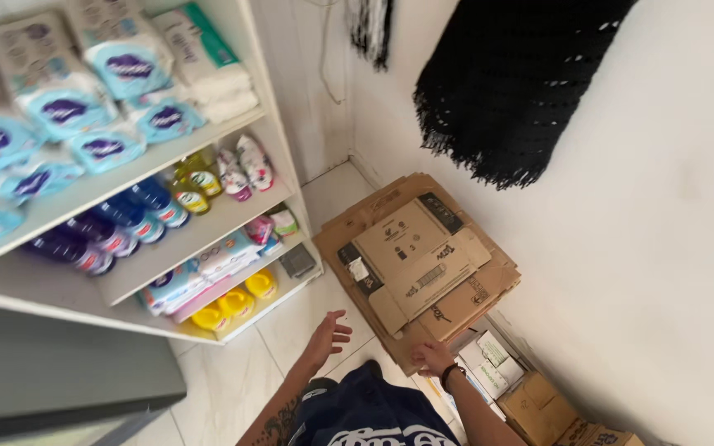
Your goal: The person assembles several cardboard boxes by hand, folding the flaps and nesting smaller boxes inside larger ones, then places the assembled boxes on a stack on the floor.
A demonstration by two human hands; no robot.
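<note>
Head view, looking steeply down into a narrow white-tiled corner. A stack of flattened cardboard boxes [423,264] lies on the floor [233,388] against the right wall. The right hand [433,357] rests on the near edge of that stack, fingers curled over the cardboard, seemingly gripping it, though the hold is small and partly turned away. The left hand [326,334] hovers above the tiles just left of the stack, fingers spread and released, holding nothing.

As things lie, the stack sits flat and together; nothing is lifted off it.

On the left, white shelves [208,219] carry blurred tissue packs [68,107], blue bottles [126,219] and yellow bottles [233,304]. A black fringed cloth [506,83] hangs on the far wall. More small boxes [530,396] near the right wall are cut off by the picture's bottom edge, and the person's dark clothing hides the floor nearest them.
</note>
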